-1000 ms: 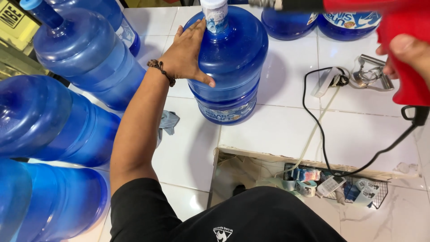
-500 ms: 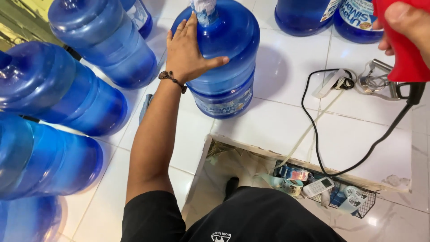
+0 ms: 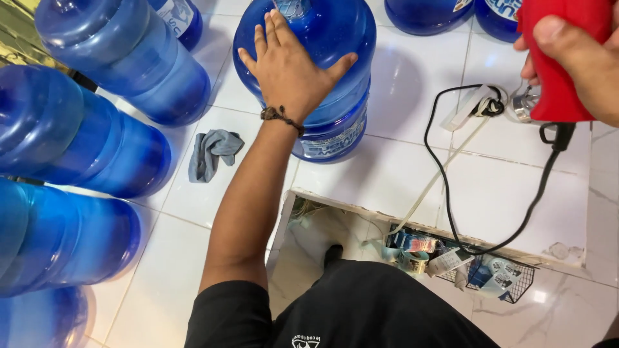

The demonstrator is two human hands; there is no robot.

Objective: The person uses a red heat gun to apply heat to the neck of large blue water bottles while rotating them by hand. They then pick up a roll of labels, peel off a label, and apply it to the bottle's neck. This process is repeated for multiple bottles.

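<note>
Landmark: the upright blue water jug (image 3: 309, 77) on the white tiled floor (image 3: 503, 193), directly ahead of the person.

Left hand (image 3: 290, 64) lies flat and open on the jug's shoulder, fingers spread and pointing away from the body, thumb out to the right. It presses rather than grips. A dark cord bracelet (image 3: 280, 116) sits at the wrist. The jug's long axis is vertical, neck (image 3: 293, 8) up, just beyond the fingertips.

Right hand (image 3: 580, 64) is up and to the right of the jug, closed around a red corded tool (image 3: 558, 58). Its black cable (image 3: 451, 193) loops over the floor right of the jug and runs toward the person. The tool's working end is out of view. The left hand is the nearer one, already touching the jug; the right is well apart from it.

Count of jugs in view: 1 under the hand, 2 partly cut off beyond it at the top edge, and at least 6 more to its left, lying or leaning in a cluster.

1 grey rag (image 3: 213, 151) lies crumpled left of the jug's base. Nearer the person, a floor recess holds 1 wire basket (image 3: 516, 283) of small clutter, with tape rolls (image 3: 412, 258) beside it. A shiny metal fitting (image 3: 525, 103) lies right of the jug, partly hidden behind the red tool.
</note>
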